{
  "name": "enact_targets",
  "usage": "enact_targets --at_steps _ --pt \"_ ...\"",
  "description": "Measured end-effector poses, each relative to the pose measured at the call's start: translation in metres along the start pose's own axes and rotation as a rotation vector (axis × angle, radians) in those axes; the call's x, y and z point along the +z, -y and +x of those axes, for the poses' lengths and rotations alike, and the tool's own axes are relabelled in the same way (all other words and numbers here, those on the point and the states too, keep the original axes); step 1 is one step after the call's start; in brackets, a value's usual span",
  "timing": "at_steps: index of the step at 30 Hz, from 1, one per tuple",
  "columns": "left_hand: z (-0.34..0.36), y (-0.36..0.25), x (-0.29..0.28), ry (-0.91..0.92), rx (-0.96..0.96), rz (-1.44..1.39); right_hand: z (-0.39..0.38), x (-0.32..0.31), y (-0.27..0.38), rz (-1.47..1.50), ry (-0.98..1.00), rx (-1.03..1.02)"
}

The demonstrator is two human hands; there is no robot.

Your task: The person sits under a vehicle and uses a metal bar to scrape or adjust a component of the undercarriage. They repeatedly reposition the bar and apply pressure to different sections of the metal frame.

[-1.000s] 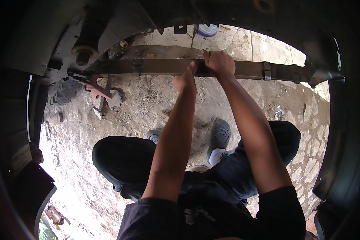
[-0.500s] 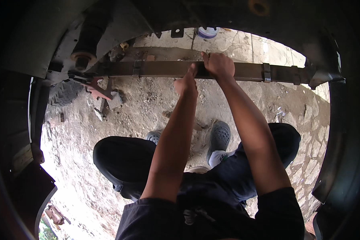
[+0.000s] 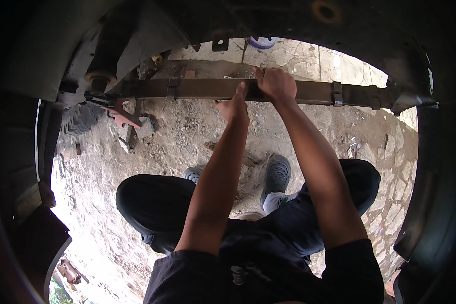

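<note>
A long dark leaf spring (image 3: 202, 89) runs crosswise in front of me, with metal clips (image 3: 337, 93) banding it. My left hand (image 3: 232, 107) is closed on its near edge, thumb up over the face and the other fingers partly hidden. Just right of it, my right hand (image 3: 277, 83) wraps over the top of the spring, its fingertips out of sight behind. A short dark stretch of spring shows between the two hands. Both arms are stretched forward from my lap.
Dark vehicle bodywork (image 3: 430, 167) arches around me. A shock absorber (image 3: 106, 55) hangs at the far left, above a reddish metal stand (image 3: 123, 114), a tyre (image 3: 80, 120) and broken blocks (image 3: 145, 127). Beyond the spring stands a white-and-blue tub (image 3: 261, 42). Stony ground (image 3: 172, 152) lies below.
My left hand has shifted very slightly left along the spring. The right hand keeps its place, and the view has moved a little.
</note>
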State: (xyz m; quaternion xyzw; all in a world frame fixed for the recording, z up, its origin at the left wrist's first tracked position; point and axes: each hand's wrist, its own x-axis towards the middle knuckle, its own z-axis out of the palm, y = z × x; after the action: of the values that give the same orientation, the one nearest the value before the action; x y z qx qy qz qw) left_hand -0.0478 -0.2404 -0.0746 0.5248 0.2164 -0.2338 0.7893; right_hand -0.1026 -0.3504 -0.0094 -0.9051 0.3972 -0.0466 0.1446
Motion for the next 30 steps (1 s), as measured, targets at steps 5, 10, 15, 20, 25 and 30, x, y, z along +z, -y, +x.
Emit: enact_targets --at_steps 5,10,15,20,25,30 --pt "-0.006 -0.001 0.008 -0.089 -0.054 0.069 -0.001 0.000 -0.004 0.000 0.011 0.017" --pt "0.033 0.002 0.021 -0.048 0.102 -0.099 -0.001 -0.009 0.011 0.014 0.019 -0.018" --pt "0.010 0.006 0.002 -0.095 0.036 0.088 0.000 -0.001 0.003 0.004 0.019 0.004" --pt "0.004 -0.002 0.002 0.040 0.067 0.056 0.000 -0.005 0.002 -0.004 0.039 0.026" --pt "0.020 -0.014 0.014 -0.034 0.005 -0.043 -0.003 -0.012 0.013 0.008 0.052 -0.009" --pt "-0.017 -0.014 -0.006 0.073 -0.017 0.057 -0.004 0.000 -0.003 0.003 0.013 0.024"
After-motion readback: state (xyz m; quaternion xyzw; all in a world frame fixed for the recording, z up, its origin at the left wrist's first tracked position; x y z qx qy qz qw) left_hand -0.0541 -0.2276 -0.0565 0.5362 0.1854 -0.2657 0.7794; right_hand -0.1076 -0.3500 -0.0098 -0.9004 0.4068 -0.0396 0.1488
